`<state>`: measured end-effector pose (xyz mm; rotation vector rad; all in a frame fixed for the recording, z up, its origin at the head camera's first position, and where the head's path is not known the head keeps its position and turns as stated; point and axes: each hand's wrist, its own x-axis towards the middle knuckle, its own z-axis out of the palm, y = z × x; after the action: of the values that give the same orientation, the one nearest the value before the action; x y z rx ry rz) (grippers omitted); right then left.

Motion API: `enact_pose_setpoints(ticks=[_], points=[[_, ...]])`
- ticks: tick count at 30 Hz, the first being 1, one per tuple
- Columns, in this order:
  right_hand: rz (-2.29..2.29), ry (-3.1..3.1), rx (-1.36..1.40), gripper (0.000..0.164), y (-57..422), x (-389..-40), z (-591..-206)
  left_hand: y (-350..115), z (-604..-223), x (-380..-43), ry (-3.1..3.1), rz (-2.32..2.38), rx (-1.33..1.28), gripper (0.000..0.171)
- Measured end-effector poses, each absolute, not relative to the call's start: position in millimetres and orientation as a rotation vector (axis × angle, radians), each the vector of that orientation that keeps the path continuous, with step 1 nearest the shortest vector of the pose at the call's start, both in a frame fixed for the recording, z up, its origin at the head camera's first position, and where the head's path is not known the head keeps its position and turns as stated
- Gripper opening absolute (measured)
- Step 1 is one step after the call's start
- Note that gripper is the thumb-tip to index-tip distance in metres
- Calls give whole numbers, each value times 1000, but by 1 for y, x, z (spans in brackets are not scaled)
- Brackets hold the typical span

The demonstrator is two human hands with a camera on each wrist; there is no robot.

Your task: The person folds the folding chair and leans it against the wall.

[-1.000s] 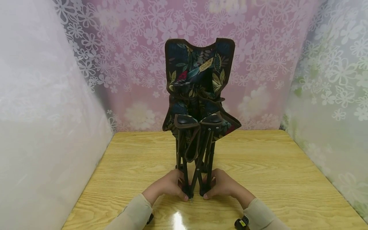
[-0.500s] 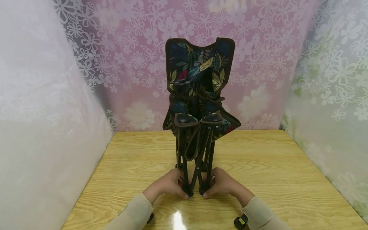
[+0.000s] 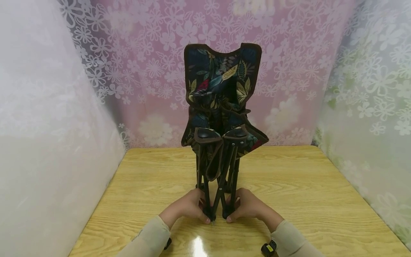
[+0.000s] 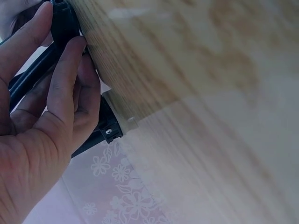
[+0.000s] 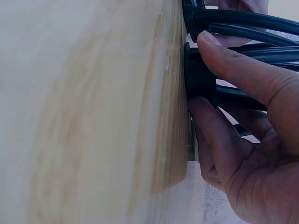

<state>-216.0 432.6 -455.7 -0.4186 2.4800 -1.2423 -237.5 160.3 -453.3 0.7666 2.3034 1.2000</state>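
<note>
A partly folded camping chair (image 3: 221,78) with dark leaf-print fabric and brown edging stands upright on the table. Its black legs cross and sit close together. At the front left foot, my left hand (image 3: 190,205) grips the leg low down, thumb in front. My right hand (image 3: 249,206) holds the front right foot in the same way. In the left wrist view, thumb and fingers pinch a black plastic foot (image 4: 64,25). The right wrist view has the thumb and fingers around another foot (image 5: 200,74). Some of the fingertips are hidden behind the legs in the head view.
The wood-grain table (image 3: 154,171) carries the chair. A pink floral backdrop (image 3: 151,71) hangs behind it, with pale sheets at both sides. A black wrist device (image 3: 268,248) shows by the right sleeve, and the chair's rear feet (image 3: 228,186) rest farther back.
</note>
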Motion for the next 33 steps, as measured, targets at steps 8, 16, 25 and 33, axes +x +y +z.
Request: enact_pose_setpoints(ticks=[8,16,25,33], points=[[-1244,2473,-441,44,433,-218,-458,161,-453,-238,2311,1198,780,36],[-1236,2473,-439,45,433,-219,-459,160,-456,-240,2294,1200,779,37],[-1231,2485,-434,44,432,-221,-459,161,-455,-239,2312,1195,777,38],[-1233,2495,-439,45,433,-219,-458,161,-455,-239,2308,1206,763,37]])
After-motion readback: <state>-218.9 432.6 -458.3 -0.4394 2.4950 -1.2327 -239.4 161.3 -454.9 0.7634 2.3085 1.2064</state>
